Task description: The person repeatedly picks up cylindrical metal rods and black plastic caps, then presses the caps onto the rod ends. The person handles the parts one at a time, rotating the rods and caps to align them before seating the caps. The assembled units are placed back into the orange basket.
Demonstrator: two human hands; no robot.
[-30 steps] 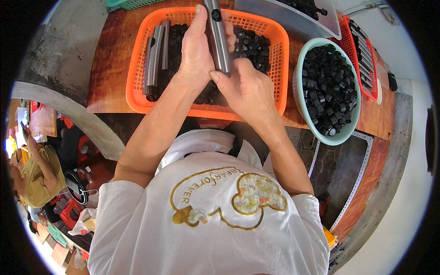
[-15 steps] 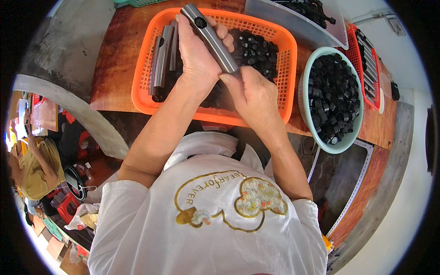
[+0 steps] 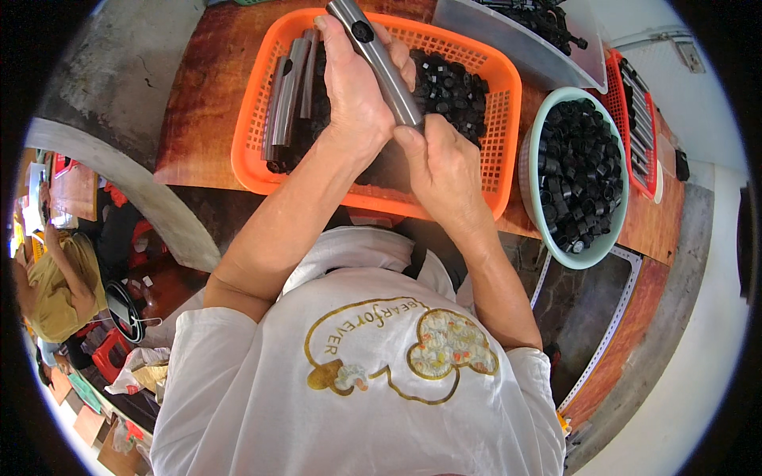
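Note:
My left hand (image 3: 355, 89) is wrapped round a shiny metal tube (image 3: 387, 78), which slants from upper left to lower right above an orange basket (image 3: 244, 163). A dark round hole shows in the tube's side near its upper end. At the lower end, my right hand (image 3: 446, 165) is closed, thumb and fingers round the tip, so that end is partly hidden. Below, in the basket, several similar metal tubes (image 3: 292, 95) lie on the left. Many small black plastic pieces (image 3: 454, 89) fill its right side.
Right of the basket stands a pale green basin (image 3: 530, 186) heaped with black plastic caps or rings (image 3: 579, 170). Behind are a clear bin (image 3: 496, 51) of black parts and a red basket (image 3: 615, 91) of metal tubes. Far left, another person (image 3: 63, 278) sits by a table.
Both hands and the tube have shifted slightly to the right over the basket, keeping the same grip. The whole view has moved a little.

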